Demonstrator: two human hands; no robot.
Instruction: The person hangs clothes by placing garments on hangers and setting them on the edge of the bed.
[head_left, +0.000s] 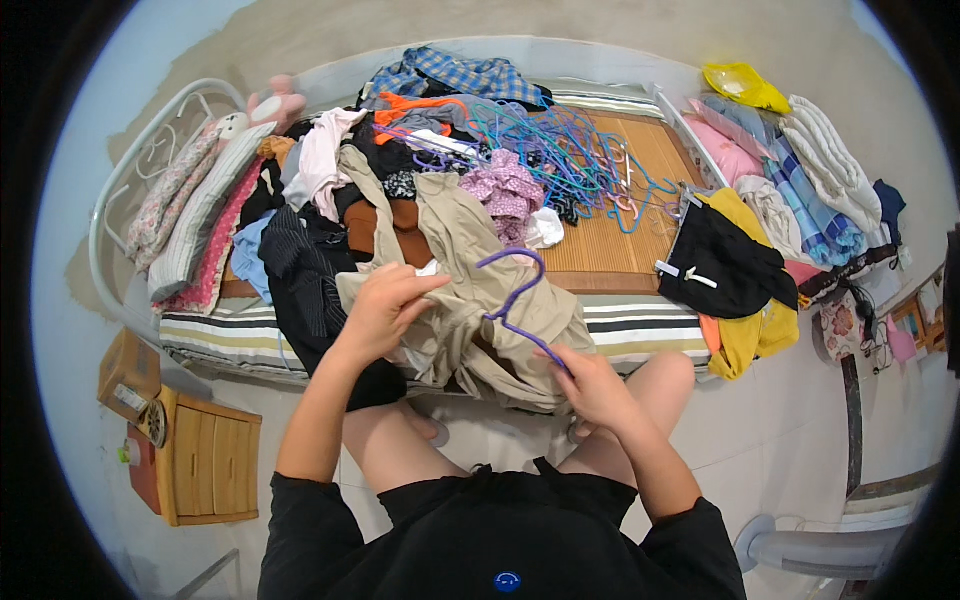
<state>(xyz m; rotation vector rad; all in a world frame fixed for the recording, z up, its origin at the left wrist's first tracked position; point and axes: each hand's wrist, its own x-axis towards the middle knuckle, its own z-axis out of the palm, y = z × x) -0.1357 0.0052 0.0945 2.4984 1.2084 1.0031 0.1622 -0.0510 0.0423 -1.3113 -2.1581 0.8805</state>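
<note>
A beige garment (517, 360) is bunched in front of me at the edge of the bed. My left hand (382, 307) pinches its cloth, thumb and forefinger towards the right. Between my hands a purple hanger (516, 300) stands with its hook up, and my right hand (596, 386) grips its right arm. The hanger's lower left part is lost against the cloth. Just beyond lie a purple patterned garment (504, 191) and a brown garment (401, 232).
Tangled hangers (559, 150) lie on a bamboo mat (600, 259). Black pinstriped clothing (307, 255) is heaped on the left. At right, black shorts (724, 262) rest on yellow clothing (772, 334). A wooden cabinet (214, 457) stands lower left, a fan (825, 547) lower right.
</note>
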